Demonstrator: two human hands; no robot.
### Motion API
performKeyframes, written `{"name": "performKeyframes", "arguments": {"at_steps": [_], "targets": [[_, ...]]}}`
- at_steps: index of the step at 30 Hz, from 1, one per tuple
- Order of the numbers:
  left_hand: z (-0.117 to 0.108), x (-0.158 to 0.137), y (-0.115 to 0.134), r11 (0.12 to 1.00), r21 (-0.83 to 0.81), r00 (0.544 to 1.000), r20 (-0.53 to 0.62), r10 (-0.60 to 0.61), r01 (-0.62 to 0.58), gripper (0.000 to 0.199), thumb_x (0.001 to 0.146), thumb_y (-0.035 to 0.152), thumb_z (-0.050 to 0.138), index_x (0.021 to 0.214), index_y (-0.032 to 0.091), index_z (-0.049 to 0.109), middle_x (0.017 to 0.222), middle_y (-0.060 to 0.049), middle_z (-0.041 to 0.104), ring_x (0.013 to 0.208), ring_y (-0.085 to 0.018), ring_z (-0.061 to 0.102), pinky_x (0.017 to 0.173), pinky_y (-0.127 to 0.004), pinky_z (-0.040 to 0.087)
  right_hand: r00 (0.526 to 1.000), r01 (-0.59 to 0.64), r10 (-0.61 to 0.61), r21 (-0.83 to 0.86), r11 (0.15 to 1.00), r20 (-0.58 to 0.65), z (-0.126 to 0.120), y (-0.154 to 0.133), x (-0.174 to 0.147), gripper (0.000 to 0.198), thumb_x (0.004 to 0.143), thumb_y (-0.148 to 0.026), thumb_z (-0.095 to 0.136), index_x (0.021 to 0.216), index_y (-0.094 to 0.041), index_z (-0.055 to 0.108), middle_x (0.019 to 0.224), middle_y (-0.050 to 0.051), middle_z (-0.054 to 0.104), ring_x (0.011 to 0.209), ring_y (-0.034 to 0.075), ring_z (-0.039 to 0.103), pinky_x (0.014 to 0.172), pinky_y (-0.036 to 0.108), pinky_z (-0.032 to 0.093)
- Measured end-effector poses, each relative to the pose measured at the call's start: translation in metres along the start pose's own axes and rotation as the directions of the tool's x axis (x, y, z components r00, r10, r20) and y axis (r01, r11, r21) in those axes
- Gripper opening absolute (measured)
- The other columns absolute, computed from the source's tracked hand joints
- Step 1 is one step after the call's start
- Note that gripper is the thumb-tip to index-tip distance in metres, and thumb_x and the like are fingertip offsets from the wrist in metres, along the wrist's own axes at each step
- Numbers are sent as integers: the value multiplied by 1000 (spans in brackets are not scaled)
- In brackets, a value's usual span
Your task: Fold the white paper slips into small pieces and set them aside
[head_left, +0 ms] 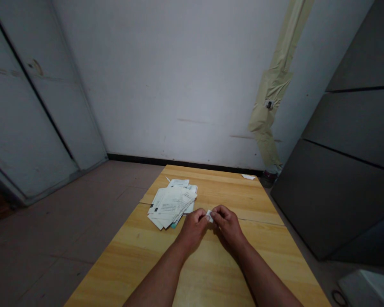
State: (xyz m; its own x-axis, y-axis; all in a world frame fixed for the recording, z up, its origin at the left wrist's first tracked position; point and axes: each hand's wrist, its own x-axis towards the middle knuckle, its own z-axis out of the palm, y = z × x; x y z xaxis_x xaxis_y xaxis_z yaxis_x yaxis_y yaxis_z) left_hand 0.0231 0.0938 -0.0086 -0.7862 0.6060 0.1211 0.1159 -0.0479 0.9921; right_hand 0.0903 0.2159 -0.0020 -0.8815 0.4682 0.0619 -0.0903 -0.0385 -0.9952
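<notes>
Between left hand (192, 232) and right hand (229, 226), half-hidden scrap (209, 213), perhaps paper

The left hand (192, 229) and the right hand (229, 228) meet over the wooden surface (124, 256); their fingers (219, 218) pinch a small white piece (209, 215), too little to see well; near the left hand, a bit farther away and to the left, lies a messy pile of papers (171, 207) with printed words on it; a white scrap (248, 176) lies by the far right corner; past the surface is a pale wall (163, 85) with wrinkly tan tape (262, 115) going down it; big grey panels (348, 183) stand on the right; a brownish floor (67, 238) shows on the left.
</notes>
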Motion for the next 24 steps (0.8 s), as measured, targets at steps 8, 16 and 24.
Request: {"name": "performKeyframes", "arguments": {"at_steps": [8,16,24], "targets": [[6,-2,14,938,-319,991,24,-135,135,29,66,38,74,71,17,56,60,2,58,53,-10,50,53,-21,38,1000,-15,17,197,980,-6,8,3,-1,30,71,-44,74,71,-20,56,54,-4,57,46,12,50,46,25,42],[5,2,7,900,-413,985,-32,-170,142,32,64,38,75,68,19,49,50,6,53,43,-6,44,44,-18,31,995,-66,55,142,988,84,6,-2,-2,27,69,-38,73,69,-20,54,55,-1,63,50,13,55,53,26,44],[-1,5,5,972,-202,987,-83,-135,116,24,68,39,67,69,17,56,45,6,51,37,-7,41,39,-18,31,996,-21,26,-58,998,87,6,0,-5,14,70,-28,65,67,-18,55,51,-5,56,45,9,46,45,20,35]]}}
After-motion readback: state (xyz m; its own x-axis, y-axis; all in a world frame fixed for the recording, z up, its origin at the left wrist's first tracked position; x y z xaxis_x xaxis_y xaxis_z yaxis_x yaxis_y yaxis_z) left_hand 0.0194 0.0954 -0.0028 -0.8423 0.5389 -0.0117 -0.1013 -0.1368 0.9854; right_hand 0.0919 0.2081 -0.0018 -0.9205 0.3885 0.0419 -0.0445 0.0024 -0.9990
